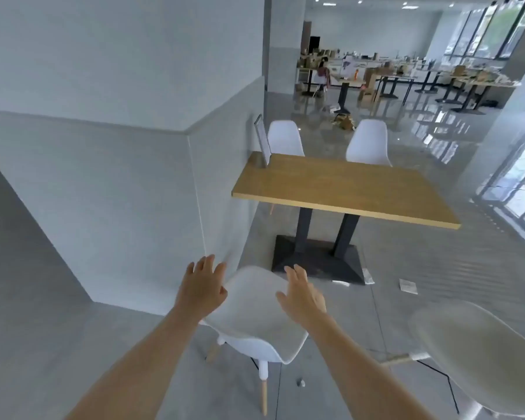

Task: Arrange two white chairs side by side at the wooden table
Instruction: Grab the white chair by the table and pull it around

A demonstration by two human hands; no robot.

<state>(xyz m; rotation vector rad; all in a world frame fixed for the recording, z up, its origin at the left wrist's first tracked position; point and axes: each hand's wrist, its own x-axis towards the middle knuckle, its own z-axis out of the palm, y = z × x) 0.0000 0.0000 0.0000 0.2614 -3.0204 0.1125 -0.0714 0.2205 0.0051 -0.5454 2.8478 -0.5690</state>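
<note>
A white chair [255,316] stands in front of me on the near side of the wooden table [340,189], its back toward me. My left hand [202,287] is at the left edge of the chair back, fingers spread. My right hand [302,295] hovers over the right part of the back, also spread. Neither hand grips the chair. A second white chair [479,359] stands at the lower right, apart from the first. Two more white chairs, one [285,137] on the left and one [369,144] on the right, stand at the table's far side.
A grey wall corner [194,192] juts out just left of the near chair. The table's black base [319,262] sits on the floor ahead. Scraps of paper [408,286] lie on the floor. A framed sign [262,140] stands on the table by the wall. Cluttered tables fill the far room.
</note>
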